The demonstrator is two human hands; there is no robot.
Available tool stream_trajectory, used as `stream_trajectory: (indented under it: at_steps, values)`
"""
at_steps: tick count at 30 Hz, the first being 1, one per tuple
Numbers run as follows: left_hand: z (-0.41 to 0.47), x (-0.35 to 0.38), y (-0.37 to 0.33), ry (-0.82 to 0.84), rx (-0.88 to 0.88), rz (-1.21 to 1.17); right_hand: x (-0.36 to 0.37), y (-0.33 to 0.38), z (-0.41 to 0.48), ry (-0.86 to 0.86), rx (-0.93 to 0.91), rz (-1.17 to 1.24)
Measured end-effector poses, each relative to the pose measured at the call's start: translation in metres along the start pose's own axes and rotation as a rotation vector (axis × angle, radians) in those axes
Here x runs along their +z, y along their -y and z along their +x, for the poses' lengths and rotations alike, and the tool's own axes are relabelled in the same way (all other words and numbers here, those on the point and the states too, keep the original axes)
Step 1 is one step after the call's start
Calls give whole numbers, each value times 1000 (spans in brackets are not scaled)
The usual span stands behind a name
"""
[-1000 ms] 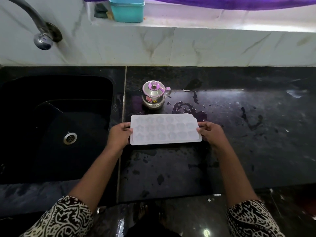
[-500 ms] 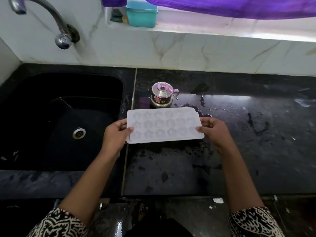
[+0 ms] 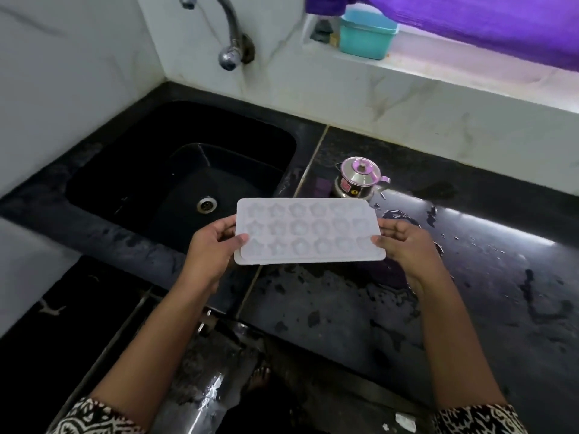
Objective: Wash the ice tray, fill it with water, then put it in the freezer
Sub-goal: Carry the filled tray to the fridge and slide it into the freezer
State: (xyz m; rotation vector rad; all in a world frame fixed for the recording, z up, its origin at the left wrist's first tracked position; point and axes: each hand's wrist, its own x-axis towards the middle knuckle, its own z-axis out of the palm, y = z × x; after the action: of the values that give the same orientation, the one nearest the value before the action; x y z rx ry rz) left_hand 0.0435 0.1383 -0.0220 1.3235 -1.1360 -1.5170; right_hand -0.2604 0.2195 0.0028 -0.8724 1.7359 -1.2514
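Status: early stage. You hold the ice tray [image 3: 308,231] level in the air, cavities facing up, with its left end over the right rim of the sink [image 3: 131,170] and the rest over the counter [image 3: 470,277]. It touches neither surface.

Your left hand [image 3: 210,249] pinches the left short edge, thumb on top and fingers underneath. Your right hand [image 3: 407,245] pinches the right short edge in the same way.

The tap [image 3: 230,36] stands at the back of the sink, well apart from the tray, and no stream of water shows from it. No water is visible in the cavities; you cannot tell from this view whether the surface is wet. The counter carries wet patches, and a small steel pot [image 3: 360,178] stands just behind the tray.

Assessment: washing does not appear to have begun. Remaining steps:
1. Bring the tray under the tap and wash it.
2. Fill the cavities.
3. Carry it level to the freezer, which is not in view.
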Motion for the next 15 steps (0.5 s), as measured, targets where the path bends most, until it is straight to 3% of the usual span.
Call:
stream_trajectory:
  at_steps: [15]
  values:
    - [-136, -29, 45, -462, 23, -182, 47, 7, 1, 470, -95, -109]
